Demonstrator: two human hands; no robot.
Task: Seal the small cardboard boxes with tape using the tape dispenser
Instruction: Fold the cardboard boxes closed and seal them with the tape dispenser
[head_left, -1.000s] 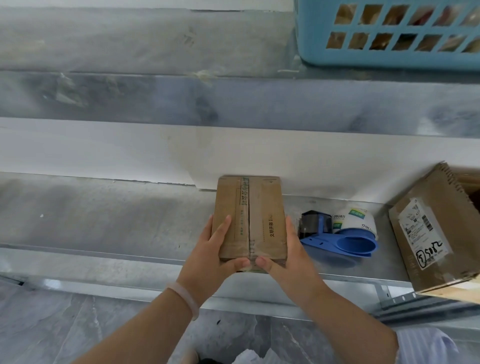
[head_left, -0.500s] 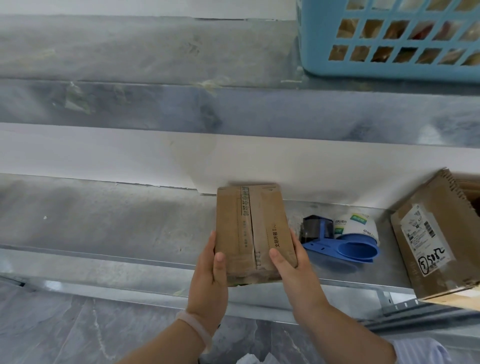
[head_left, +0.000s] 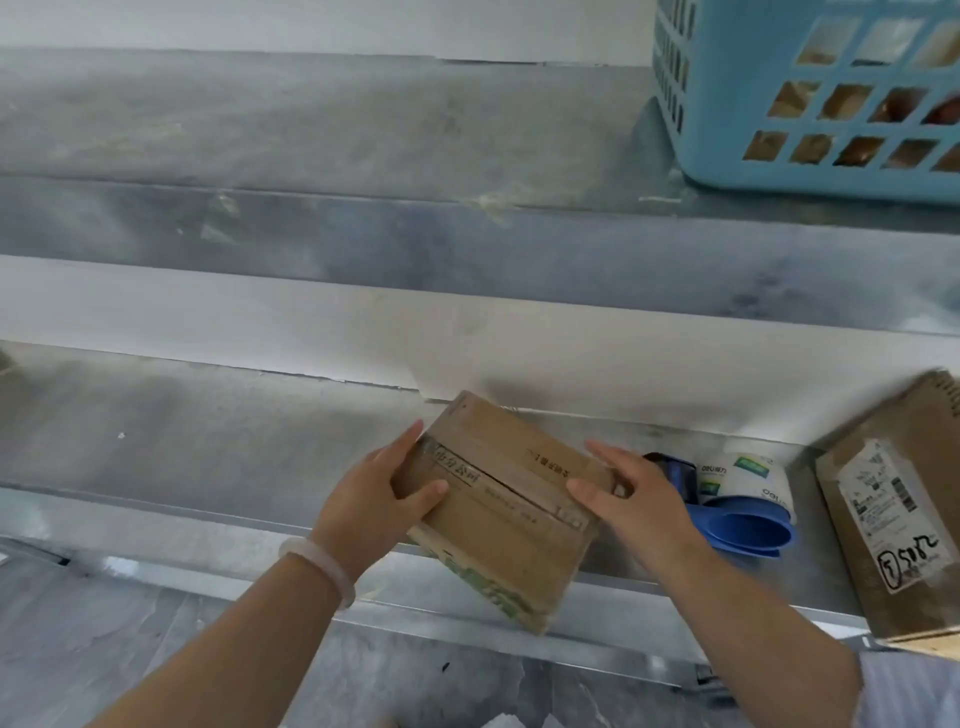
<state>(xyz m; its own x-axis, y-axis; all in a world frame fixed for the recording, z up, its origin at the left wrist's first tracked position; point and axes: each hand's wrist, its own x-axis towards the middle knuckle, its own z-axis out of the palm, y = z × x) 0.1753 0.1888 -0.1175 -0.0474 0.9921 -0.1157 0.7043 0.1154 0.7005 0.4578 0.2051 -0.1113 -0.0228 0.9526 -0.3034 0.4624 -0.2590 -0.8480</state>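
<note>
Box: the small cardboard box (head_left: 511, 512) is held tilted above the front edge of the shelf (head_left: 208, 447), with its middle seam facing up.
Left hand: the left hand (head_left: 371, 501) grips the box's left end, thumb across the top face and fingers wrapped round the far side.
Right hand: the right hand (head_left: 636, 499) holds the right end, thumb on the top face and fingers loosely spread round the end. The hold looks lighter.
Tape dispenser: the blue tape dispenser (head_left: 743, 525) lies on the shelf just right of the box, partly behind the right hand. Neither hand touches it.
Seam: a printed strip runs along part of it. The blur hides whether any clear tape covers it.
Done: probably only the handling and turning of this box.
Left: most likely picking up the dispenser, running tape along the seam and pressing it down.
</note>
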